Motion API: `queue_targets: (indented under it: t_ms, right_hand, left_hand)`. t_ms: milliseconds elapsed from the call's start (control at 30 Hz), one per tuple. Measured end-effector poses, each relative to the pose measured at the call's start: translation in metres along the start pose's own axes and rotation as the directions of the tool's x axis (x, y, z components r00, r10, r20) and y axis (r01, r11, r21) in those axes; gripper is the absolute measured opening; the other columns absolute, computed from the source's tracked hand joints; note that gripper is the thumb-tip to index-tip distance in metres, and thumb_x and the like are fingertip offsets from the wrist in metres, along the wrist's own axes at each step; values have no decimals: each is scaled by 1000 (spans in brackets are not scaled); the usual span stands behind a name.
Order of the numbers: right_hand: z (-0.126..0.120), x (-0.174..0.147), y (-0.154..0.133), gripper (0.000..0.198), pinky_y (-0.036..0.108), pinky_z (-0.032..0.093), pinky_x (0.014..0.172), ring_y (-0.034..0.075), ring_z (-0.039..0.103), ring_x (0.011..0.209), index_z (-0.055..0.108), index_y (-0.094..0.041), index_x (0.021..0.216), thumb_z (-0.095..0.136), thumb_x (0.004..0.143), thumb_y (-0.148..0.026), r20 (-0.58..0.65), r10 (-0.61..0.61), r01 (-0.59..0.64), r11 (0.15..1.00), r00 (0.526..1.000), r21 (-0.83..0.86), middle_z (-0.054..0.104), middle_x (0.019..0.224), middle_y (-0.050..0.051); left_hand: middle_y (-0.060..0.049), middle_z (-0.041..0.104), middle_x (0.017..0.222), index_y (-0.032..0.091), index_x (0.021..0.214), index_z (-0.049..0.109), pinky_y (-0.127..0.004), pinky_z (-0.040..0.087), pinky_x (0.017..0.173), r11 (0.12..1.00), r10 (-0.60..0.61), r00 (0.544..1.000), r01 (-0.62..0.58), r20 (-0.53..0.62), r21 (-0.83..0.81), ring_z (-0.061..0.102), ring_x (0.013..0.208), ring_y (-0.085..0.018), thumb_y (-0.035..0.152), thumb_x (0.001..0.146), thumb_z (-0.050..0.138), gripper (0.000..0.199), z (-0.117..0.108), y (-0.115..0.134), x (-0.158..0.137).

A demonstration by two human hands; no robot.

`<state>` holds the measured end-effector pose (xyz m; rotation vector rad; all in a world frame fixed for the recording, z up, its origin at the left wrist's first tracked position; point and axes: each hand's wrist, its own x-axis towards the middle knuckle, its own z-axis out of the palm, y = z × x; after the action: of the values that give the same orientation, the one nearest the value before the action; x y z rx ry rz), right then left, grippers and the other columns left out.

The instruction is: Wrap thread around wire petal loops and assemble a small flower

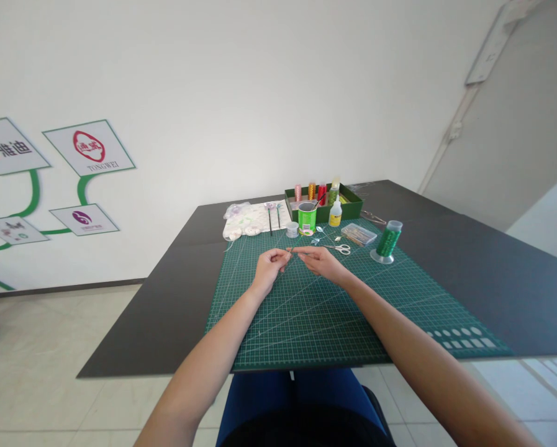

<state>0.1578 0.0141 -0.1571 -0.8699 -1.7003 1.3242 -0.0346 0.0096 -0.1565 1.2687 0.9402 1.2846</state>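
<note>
My left hand (271, 268) is closed in a pinch above the green cutting mat (306, 323), with a tiny dark thing at its fingertips that is too small to name. My right hand (323, 262) meets it from the right. Its index finger stretches towards the left fingertips, while the thumb and other fingers are bent together below; whatever they may hold is hidden. Just behind the right hand lies a pair of scissors (343, 249), its blades partly covered. Small pale leaf-like pieces (315, 241) lie on the mat beyond the fingers.
Behind the hands are a green can (307, 218), a glue bottle (335, 214), a small clear tub (292, 230) and a green box (355, 208) with thread spools. A clear case (359, 234) and green thread spool (390, 241) stand right; white cloth (254, 218) lies left.
</note>
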Motion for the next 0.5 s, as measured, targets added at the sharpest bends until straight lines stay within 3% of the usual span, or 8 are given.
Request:
queue_targets:
  t_ms: [500]
  right_hand:
    - [-2,1,3,68,23,16,41,7,20,42,66,-4,135,67,87,-53,0,-7,7,1000,1000,23,28,47,-14]
  left_hand:
    - [6,49,50,14,77,69,-20,24,39,998,-57,998,57,3,-9,38,41,-5,47,59,92,44,1,2,-2]
